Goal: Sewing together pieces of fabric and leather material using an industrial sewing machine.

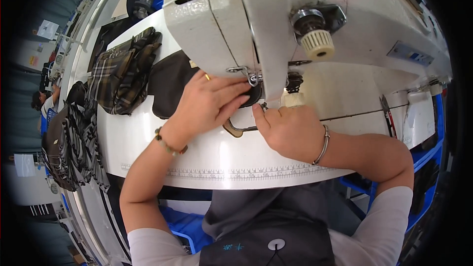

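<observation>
A dark fabric piece (254,96) with a rounded edge lies under the needle area of a white sewing machine (217,29). My left hand (209,99) rests on this fabric, its fingers stretched flat toward the metal presser foot (254,79). Just right of the foot is my right hand (290,127), with one digit reaching to the fabric's edge and the other fingers curled in. Whatever those curled fingers hold is hidden. Beside my left wrist lies a larger flat dark fabric piece (167,81). A curved tan-edged piece (232,129) shows between my hands.
Folded plaid fabric (116,71) is stacked at the table's left, with more dark fabric bundles (74,143) beyond the edge. A printed ruler strip (236,174) follows the front edge. Red-handled snips (388,117) lie at right. Another person (48,99) sits far left.
</observation>
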